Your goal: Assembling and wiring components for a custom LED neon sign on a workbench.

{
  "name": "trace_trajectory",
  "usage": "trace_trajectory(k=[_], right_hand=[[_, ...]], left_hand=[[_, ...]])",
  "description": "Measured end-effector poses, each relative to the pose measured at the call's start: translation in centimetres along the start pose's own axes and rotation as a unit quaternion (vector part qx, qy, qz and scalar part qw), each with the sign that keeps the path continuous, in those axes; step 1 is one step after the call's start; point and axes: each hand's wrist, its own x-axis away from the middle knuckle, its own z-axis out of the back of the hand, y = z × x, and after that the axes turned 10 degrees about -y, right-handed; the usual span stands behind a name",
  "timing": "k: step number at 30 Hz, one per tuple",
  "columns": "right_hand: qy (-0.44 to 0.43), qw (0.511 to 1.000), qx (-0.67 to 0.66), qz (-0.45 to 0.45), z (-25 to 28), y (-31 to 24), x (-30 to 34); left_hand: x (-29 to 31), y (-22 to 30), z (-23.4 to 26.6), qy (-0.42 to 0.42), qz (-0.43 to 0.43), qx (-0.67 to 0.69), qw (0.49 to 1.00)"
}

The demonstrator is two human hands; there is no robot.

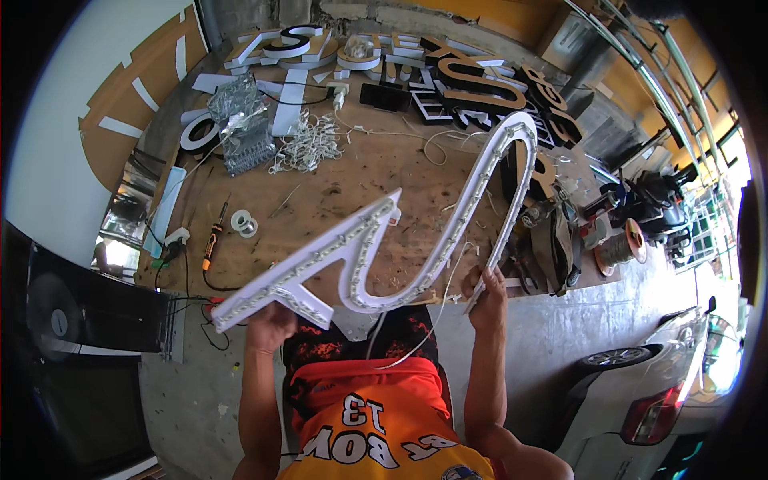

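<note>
Both my hands hold up a white channel-letter sign (376,302), a curvy shape with rows of small LED modules along its inside. It is tilted above the table's near edge. My left hand (272,326) is closed under its lower left end, fingers partly hidden behind it. My right hand (488,300) pinches the lower tip of its right stroke. A thin white wire (424,340) hangs from the sign over my lap. On the wooden table (320,208) beyond lie a soldering iron (213,244) with an orange and black handle and a small spool of solder (244,224).
A tangle of white wired modules (308,144) lies beside a silver plastic bag (240,136). Several black, white and brown letters (480,88) crowd the far side. At right are a dark pouch (554,252) and a wire spool (620,248); a car (648,392) stands beyond.
</note>
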Motion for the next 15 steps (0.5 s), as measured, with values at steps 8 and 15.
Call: trace_trajectory(k=[8, 15], right_hand=[[0.010, 0.994, -0.100, -0.051, -7.5, 0.4, -1.3], [-0.045, 0.967, -0.234, -0.092, -9.2, 1.6, 0.2]], left_hand=[[-9.2, -3.7, -11.8, -0.211, -0.044, -0.336, 0.917], [-9.4, -3.3, -17.7, -0.157, -0.186, -0.338, 0.909]])
